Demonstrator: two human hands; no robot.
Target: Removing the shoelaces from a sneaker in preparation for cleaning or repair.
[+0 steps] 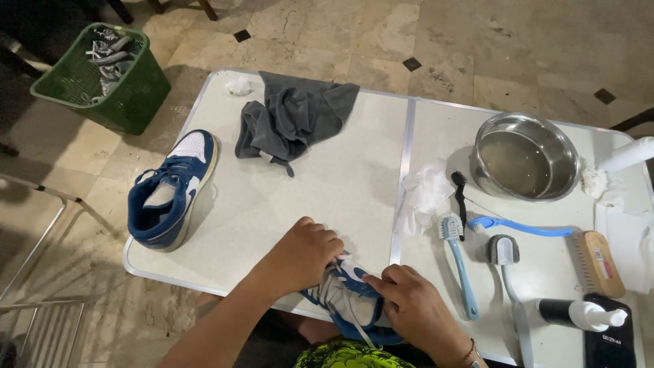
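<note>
A blue and white sneaker [351,296] rests at the near edge of the white table [320,184], partly under my hands. My left hand [303,255] grips its upper from the left side. Pinching the laces and tongue area from the right is my right hand [415,307]. A white lace hangs down toward my lap. The matching blue and white sneaker [174,187] lies on its side at the table's left edge, away from both hands.
A grey cloth [289,116] lies at the back. To the right are a steel bowl [524,157] of water, white rags [426,194], several brushes [460,262], a wooden brush [599,262], and a pump bottle [582,315]. A green basket [102,75] stands on the floor.
</note>
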